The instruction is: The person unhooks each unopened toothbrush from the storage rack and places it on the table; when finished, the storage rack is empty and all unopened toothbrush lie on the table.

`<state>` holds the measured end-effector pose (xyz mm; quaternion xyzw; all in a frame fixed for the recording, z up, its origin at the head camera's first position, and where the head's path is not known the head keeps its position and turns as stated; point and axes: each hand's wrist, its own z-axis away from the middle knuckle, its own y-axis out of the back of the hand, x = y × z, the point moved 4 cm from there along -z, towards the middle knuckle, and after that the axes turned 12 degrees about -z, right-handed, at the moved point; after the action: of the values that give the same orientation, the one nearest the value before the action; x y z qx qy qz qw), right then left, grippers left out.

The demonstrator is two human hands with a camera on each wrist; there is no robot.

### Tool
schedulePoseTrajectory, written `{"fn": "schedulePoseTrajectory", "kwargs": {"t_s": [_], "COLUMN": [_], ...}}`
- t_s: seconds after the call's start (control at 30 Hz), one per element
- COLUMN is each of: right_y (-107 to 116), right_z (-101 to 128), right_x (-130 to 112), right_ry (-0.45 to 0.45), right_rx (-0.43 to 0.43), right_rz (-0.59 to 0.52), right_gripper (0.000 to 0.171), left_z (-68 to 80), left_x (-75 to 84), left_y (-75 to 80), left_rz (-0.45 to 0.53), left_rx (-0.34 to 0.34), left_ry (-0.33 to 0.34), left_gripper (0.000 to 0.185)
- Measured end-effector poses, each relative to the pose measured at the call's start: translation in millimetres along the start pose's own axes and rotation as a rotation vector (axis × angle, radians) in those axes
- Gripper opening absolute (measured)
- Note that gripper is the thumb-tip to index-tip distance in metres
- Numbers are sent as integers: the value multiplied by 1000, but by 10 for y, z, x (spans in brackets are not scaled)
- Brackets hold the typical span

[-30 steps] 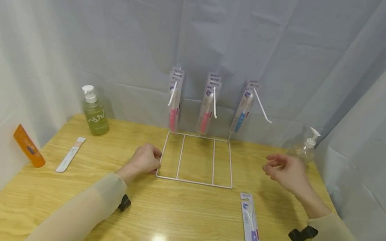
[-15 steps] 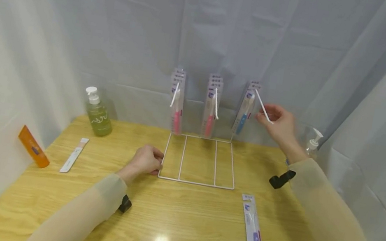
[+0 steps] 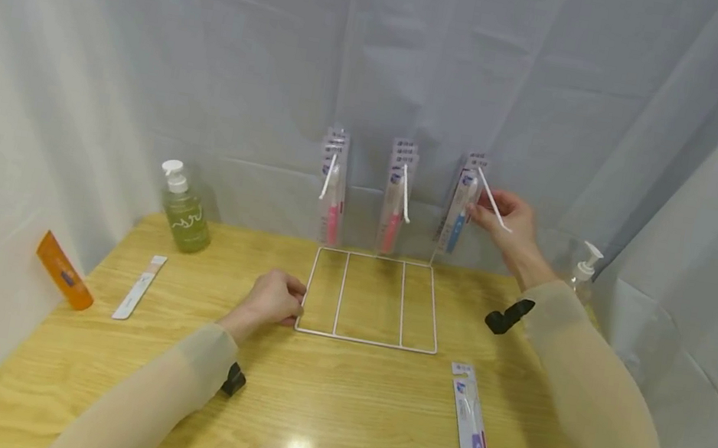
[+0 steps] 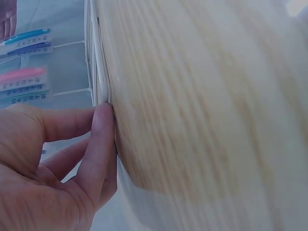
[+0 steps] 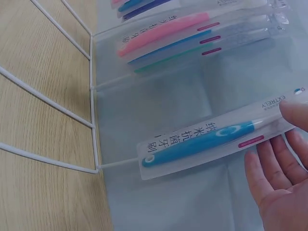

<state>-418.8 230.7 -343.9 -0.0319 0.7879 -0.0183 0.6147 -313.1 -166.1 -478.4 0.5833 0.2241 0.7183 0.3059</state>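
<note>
A white wire rack [image 3: 366, 340] stands on the wooden table, with three hooks at its back. Toothbrush packs hang from them: pink ones [image 3: 333, 197] on the left and middle hooks, a blue toothbrush pack [image 3: 460, 212] on the right hook. My right hand [image 3: 506, 215] is raised to that pack. In the right wrist view its thumb lies on the blue pack [image 5: 207, 142] and its fingers [image 5: 269, 173] sit behind it, pinching it. My left hand [image 3: 271, 298] rests curled at the rack's front left corner, with a fingertip [image 4: 103, 113] against the base wire [image 4: 98, 62].
A green pump bottle [image 3: 183, 209] stands back left and a clear pump bottle [image 3: 583, 269] back right. An orange tube [image 3: 62, 272] and a flat narrow pack [image 3: 138, 288] lie at the left. A purple toothbrush pack [image 3: 472, 442] lies front right. Grey curtains enclose the table.
My right hand rose from just above the table at the right and moved up-left to the blue pack on the right hook. My left hand stayed at the rack's corner.
</note>
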Motion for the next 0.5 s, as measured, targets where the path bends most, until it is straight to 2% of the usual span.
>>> {"fn": "schedulePoseTrajectory", "kwargs": {"t_s": [0.27, 0.5], "right_y": [-31, 4], "right_z": [-11, 14], "right_x": [3, -50], "right_ry": [4, 36], "right_rx": [19, 21], "right_rz": [-84, -93], "right_gripper": [11, 10], "left_z": [-22, 11], "left_x": [33, 26], "left_y": [-8, 5], "left_rz": [-5, -27], "left_rx": [-6, -7], "left_ry": [-2, -8], "left_gripper": [45, 44]}}
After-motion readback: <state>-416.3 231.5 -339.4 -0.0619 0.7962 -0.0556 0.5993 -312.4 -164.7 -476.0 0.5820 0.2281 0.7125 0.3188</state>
